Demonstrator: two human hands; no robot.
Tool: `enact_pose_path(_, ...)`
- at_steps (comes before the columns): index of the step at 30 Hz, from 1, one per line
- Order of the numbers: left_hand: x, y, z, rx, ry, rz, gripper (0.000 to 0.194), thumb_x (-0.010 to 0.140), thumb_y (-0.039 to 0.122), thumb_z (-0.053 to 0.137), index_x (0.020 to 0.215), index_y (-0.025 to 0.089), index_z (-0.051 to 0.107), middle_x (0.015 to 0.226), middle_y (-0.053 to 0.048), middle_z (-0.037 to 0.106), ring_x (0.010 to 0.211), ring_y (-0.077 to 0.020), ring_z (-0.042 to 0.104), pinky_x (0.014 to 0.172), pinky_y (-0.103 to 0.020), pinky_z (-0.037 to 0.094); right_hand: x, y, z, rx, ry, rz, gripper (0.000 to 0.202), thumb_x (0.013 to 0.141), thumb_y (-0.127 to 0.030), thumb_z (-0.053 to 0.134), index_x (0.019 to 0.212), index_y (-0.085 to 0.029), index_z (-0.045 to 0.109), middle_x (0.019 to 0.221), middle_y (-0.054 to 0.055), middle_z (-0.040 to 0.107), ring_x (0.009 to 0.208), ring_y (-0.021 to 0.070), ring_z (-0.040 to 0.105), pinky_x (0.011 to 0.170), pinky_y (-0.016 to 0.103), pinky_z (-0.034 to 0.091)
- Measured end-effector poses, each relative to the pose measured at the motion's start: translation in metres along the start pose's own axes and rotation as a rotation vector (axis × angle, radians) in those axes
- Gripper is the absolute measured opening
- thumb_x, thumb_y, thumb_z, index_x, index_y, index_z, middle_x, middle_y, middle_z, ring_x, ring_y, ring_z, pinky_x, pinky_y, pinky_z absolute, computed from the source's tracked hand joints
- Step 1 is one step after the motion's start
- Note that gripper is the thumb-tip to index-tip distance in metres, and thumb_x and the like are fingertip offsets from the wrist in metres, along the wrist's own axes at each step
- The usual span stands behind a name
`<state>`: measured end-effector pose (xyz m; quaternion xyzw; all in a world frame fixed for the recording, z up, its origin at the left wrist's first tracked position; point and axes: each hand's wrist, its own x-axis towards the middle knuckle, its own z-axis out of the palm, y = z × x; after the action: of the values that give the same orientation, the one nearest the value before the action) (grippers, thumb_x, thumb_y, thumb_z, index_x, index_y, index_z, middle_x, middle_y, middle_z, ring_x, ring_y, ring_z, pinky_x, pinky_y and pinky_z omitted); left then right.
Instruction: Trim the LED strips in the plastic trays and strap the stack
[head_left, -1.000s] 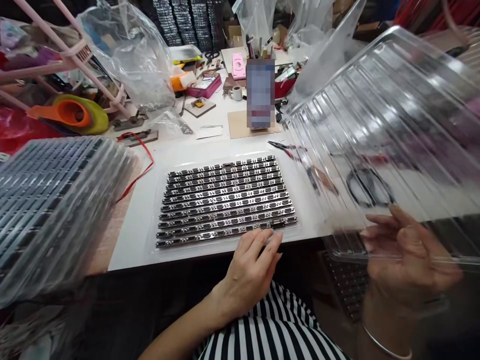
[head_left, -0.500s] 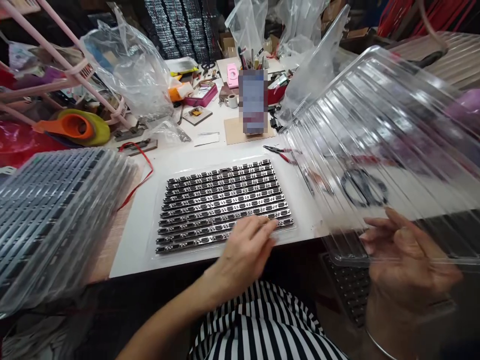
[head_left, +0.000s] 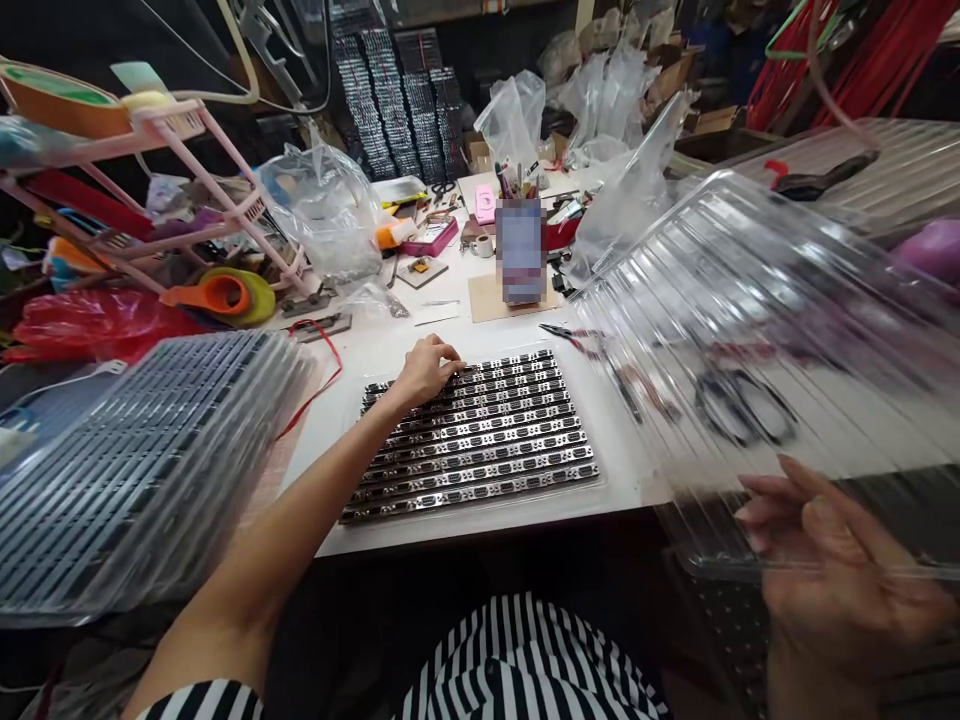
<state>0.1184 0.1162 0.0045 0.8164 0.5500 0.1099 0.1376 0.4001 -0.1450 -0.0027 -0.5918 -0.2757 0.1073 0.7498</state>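
My left hand (head_left: 431, 370) reaches over the far row of a clear plastic tray (head_left: 480, 508) on the worktable. Its fingers are bent and pinched together at a connector in that row; the fingertips partly cover it. Metal-faced D-sub connectors (head_left: 517, 437) fill the tray in several parallel rows, and my left forearm hides their left part. At the right, my right hand (head_left: 840, 545) grips the lower edge of another clear ribbed plastic tray (head_left: 750, 300). This tray is tilted up, and I see no connectors in it.
Filled clear trays (head_left: 150, 450) are stacked at the left, beside a red ribbon (head_left: 319, 385). Pliers (head_left: 574, 335) and a phone (head_left: 523, 250) lie beyond the connectors. A pink rack (head_left: 225, 215) and plastic bags (head_left: 326, 215) crowd the back left.
My left hand has moved from the near row, right of centre, to the far row, farther left. My right hand still holds the ribbed tray. The camera view has shifted upward.
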Motion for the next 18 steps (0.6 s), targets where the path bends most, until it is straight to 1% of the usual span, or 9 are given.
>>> enact_pose_path(3, 0.0025, -0.0005, 0.0032, -0.002, -0.009, -0.02, 0.02, 0.083, 0.032, 0.057, 0.085, 0.017, 0.07, 0.096, -0.008, 0.056, 0.1, -0.0263, 0.052, 0.09, -0.043, 0.042, 0.0016, -0.0002, -0.0006, -0.002, 0.001, -0.018, 0.028, 0.075, -0.019, 0.056, 0.097, -0.016, 0.073, 0.074, 0.007, 0.068, 0.05, 0.0171, 0.056, 0.043, 0.032, 0.033)
enact_pose_path(6, 0.0049, -0.0009, 0.0039, -0.011, -0.03, -0.023, 0.02, 0.085, 0.031, 0.054, 0.086, 0.017, 0.069, 0.097, -0.008, 0.055, 0.099, -0.0253, 0.053, 0.091, -0.042, 0.042, 0.002, 0.0022, -0.0009, 0.012, -0.014, -0.015, 0.028, 0.076, -0.02, 0.056, 0.097, -0.016, 0.073, 0.073, 0.007, 0.068, 0.05, 0.0169, 0.056, 0.042, 0.031, 0.032)
enact_pose_path(8, 0.0058, -0.001, 0.0041, -0.026, -0.05, -0.008, 0.024, 0.087, 0.032, 0.049, 0.086, 0.017, 0.068, 0.101, -0.007, 0.055, 0.099, -0.0235, 0.053, 0.092, -0.041, 0.041, 0.0016, 0.0045, -0.0013, 0.015, -0.017, -0.002, 0.027, 0.075, -0.021, 0.056, 0.096, -0.017, 0.073, 0.073, 0.007, 0.068, 0.049, 0.017, 0.056, 0.041, 0.032, 0.032)
enact_pose_path(10, 0.0059, -0.0003, 0.0044, -0.043, -0.067, 0.011, 0.029, 0.09, 0.036, 0.045, 0.085, 0.017, 0.068, 0.103, -0.007, 0.054, 0.098, -0.0222, 0.053, 0.093, -0.041, 0.041, 0.0009, 0.006, -0.0018, 0.012, -0.014, 0.008, 0.027, 0.075, -0.021, 0.057, 0.096, -0.017, 0.074, 0.072, 0.007, 0.068, 0.049, 0.0172, 0.055, 0.042, 0.032, 0.032)
enact_pose_path(12, 0.0056, 0.0013, 0.0052, -0.05, -0.072, 0.016, 0.031, 0.089, 0.04, 0.047, 0.086, 0.017, 0.067, 0.102, -0.008, 0.054, 0.095, -0.0227, 0.054, 0.094, -0.044, 0.04, 0.0003, 0.0062, -0.0023, 0.01, -0.012, 0.023, 0.028, 0.075, -0.021, 0.057, 0.097, -0.017, 0.074, 0.073, 0.007, 0.068, 0.049, 0.0173, 0.055, 0.042, 0.032, 0.032)
enact_pose_path(15, 0.0058, 0.0048, 0.0073, -0.056, -0.055, 0.006, 0.027, 0.085, 0.039, 0.053, 0.086, 0.015, 0.066, 0.099, -0.009, 0.055, 0.093, -0.0252, 0.054, 0.094, -0.051, 0.038, 0.0, 0.0038, -0.0023, 0.003, -0.003, 0.014, 0.028, 0.074, -0.022, 0.057, 0.096, -0.018, 0.074, 0.072, 0.007, 0.068, 0.049, 0.0175, 0.055, 0.042, 0.032, 0.031)
enact_pose_path(17, 0.0059, 0.0075, 0.0063, -0.079, -0.035, 0.009, 0.025, 0.086, 0.036, 0.053, 0.086, 0.014, 0.065, 0.098, -0.01, 0.056, 0.093, -0.0252, 0.054, 0.093, -0.051, 0.038, 0.0005, 0.0011, -0.0022, 0.002, 0.001, -0.008, 0.028, 0.074, -0.021, 0.056, 0.094, -0.018, 0.074, 0.071, 0.007, 0.068, 0.049, 0.018, 0.055, 0.041, 0.032, 0.031)
enact_pose_path(18, 0.0052, 0.009, 0.0036, -0.098, -0.024, 0.018, 0.026, 0.086, 0.036, 0.052, 0.088, 0.014, 0.065, 0.099, -0.01, 0.056, 0.093, -0.0243, 0.054, 0.092, -0.05, 0.039, 0.0012, -0.0002, -0.0023, 0.001, 0.005, -0.021, 0.028, 0.073, -0.021, 0.056, 0.094, -0.018, 0.074, 0.071, 0.007, 0.068, 0.049, 0.0184, 0.055, 0.042, 0.033, 0.031)
